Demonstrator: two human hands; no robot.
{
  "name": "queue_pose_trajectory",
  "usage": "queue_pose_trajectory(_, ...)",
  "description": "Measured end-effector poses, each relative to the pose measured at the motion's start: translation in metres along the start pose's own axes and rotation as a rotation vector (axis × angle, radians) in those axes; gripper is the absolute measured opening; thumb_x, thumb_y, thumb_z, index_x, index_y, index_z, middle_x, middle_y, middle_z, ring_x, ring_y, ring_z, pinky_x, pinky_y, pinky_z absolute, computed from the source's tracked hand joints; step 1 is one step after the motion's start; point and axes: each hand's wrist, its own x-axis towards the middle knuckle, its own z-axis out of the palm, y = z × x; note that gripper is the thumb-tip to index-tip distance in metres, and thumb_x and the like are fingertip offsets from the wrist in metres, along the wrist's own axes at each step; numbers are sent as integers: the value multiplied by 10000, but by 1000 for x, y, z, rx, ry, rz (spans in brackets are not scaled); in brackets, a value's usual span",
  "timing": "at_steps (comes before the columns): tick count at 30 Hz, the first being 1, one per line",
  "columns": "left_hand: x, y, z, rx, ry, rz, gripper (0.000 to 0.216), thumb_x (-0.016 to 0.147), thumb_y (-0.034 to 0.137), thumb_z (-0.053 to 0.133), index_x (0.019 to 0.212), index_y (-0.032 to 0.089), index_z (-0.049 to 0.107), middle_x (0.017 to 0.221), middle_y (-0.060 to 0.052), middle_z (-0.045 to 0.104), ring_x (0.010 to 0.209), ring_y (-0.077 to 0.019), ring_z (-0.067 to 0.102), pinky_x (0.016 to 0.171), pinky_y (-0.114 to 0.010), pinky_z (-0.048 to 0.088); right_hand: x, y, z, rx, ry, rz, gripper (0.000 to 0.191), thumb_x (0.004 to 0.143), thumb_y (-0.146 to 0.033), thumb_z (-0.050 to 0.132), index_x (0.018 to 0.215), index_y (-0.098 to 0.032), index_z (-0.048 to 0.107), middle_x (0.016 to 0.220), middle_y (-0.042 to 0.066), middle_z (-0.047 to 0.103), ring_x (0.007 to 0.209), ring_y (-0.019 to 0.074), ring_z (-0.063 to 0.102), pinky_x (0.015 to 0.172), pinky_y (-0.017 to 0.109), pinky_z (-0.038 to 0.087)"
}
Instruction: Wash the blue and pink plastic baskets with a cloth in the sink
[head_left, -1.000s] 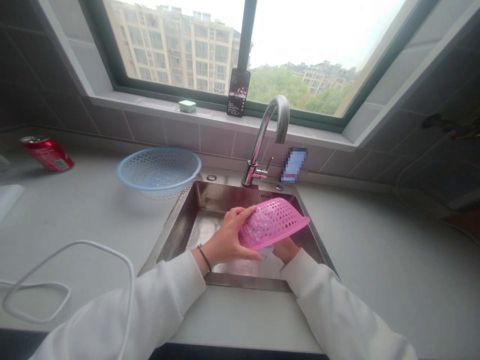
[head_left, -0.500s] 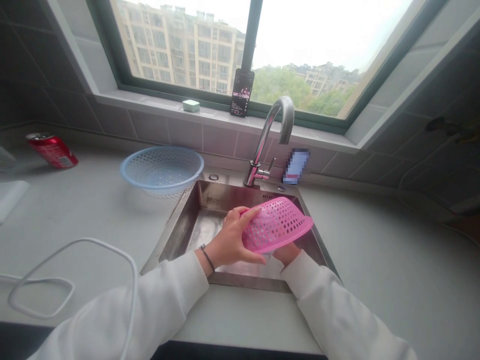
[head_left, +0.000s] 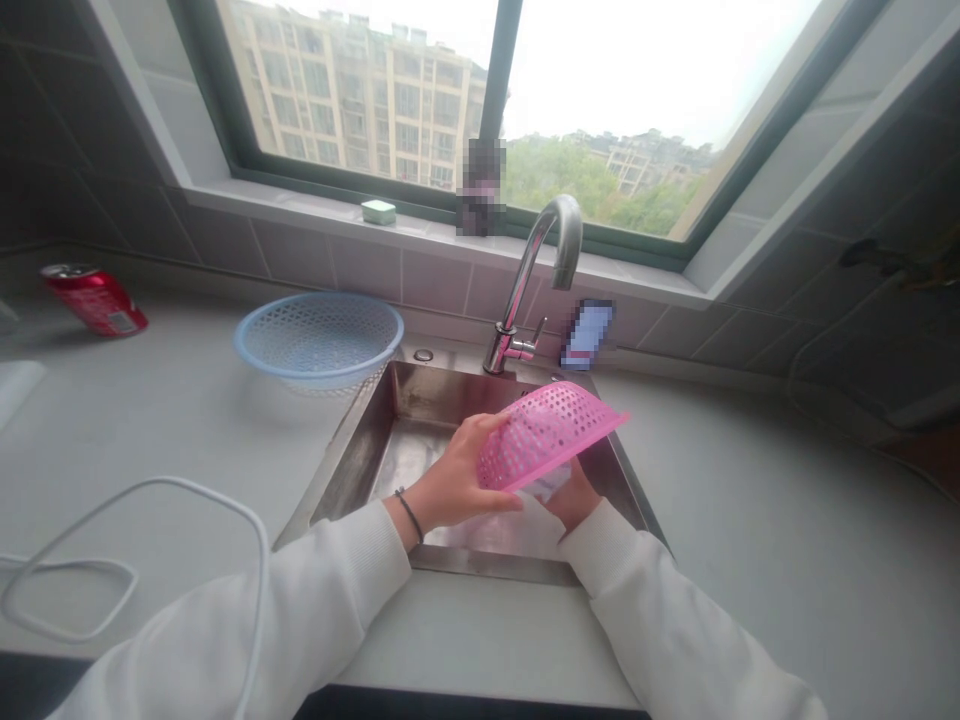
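Observation:
A pink plastic basket [head_left: 551,430] with round holes is tipped on its side above the sink [head_left: 358,450]. My left hand [head_left: 461,475] grips its left end, thumb below the rim and fingers on the perforated side. Inside the tilted basket, beneath its lower edge, my right hand [head_left: 581,497] presses a white cloth [head_left: 551,484]; its fingertips are hidden by the basket. The steel faucet [head_left: 529,270] stands behind, with its spout over the far side of the sink.
A light blue perforated basket [head_left: 319,340] stands left of the sink. Farther left lie a red can [head_left: 97,300] and a looped white cable [head_left: 259,560]. A blurred-out phone [head_left: 587,333] leans by the faucet; a green box [head_left: 379,211] is on the windowsill.
The pink basket has tilted up a little, its right end higher. More of my right hand and the white cloth shows beneath it. The view has shifted slightly.

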Motion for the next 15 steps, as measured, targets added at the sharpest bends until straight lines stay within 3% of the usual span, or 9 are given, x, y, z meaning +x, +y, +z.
queue_pose_trajectory(5, -1, -4, 4, 41, 44, -20, 1149, 503, 536, 958, 1483, 332, 394, 1393, -109, 403, 1353, -384, 394, 1179, -593, 294, 0, 5, -1, 93, -48, 40, 575, 712, -646, 736, 1145, -271, 692, 1255, 81, 714, 1265, 351, 599, 1087, 534, 467)
queue_pose_trajectory(10, -1, -1, 3, 37, 28, -40, 1135, 465, 545, 968, 1447, 330, 442, 1341, -96, 392, 1317, -379, 407, 1168, -592, 307, 0, 2, -21, 84, 52, -3, 548, 787, -758, 570, 1083, -320, 714, 1248, 53, 719, 1290, 337, 585, 1098, 567, 453)
queue_pose_trajectory(15, -1, -2, 6, 55, 81, -53, 1122, 441, 572, 965, 1411, 301, 472, 1290, -89, 390, 1289, -364, 403, 1164, -593, 310, 6, 9, -5, 41, 0, 15, 586, 745, -732, 625, 1098, -270, 703, 1221, 84, 726, 1219, 335, 631, 1045, 529, 497)
